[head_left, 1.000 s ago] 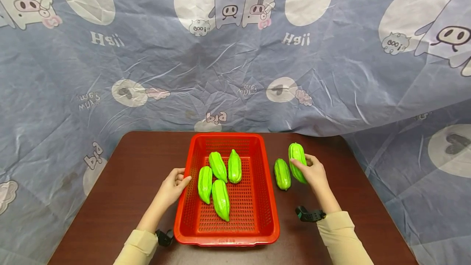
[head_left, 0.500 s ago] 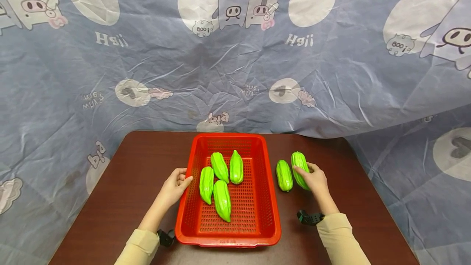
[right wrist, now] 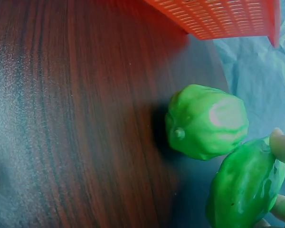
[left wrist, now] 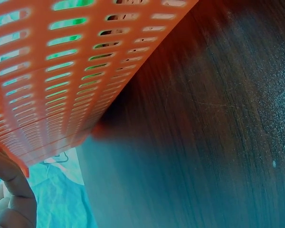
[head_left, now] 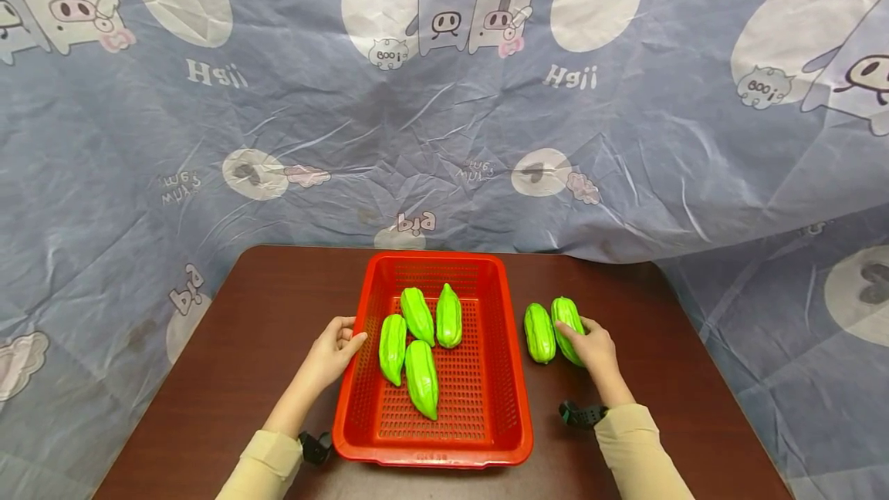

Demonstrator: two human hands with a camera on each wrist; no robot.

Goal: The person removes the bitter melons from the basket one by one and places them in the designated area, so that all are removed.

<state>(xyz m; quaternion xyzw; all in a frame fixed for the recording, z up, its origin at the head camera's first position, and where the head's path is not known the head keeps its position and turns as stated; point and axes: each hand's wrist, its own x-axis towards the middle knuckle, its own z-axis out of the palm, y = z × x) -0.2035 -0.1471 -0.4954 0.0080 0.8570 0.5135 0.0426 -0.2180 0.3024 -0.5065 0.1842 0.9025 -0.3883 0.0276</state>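
At the left rim of a red plastic basket (head_left: 472, 454), my left hand (head_left: 333, 349) holds the edge between thumb and fingers. The left wrist view shows the curled fingers (left wrist: 12, 190) at that rim, beside the slotted wall. Several bright green ridged gourds (head_left: 420, 380) lie inside the basket, towards its left and middle. To the right of it, my right hand (head_left: 590, 346) grips another green gourd (right wrist: 244, 185) from its right side, thumb on the near face. A second loose gourd (head_left: 539, 332) lies on the table just left of the held one, between it and the basket.
The dark brown wooden table (head_left: 278, 292) carries everything. Behind it hangs a grey-blue cloth (head_left: 417, 145) with cartoon pig prints. Black wrist straps (head_left: 582, 413) sit on both wrists, below cream sleeves.
My right hand has lowered the gourd and brought it towards the table, close alongside the loose one. My left hand stays at the basket rim. The head view has shifted slightly.
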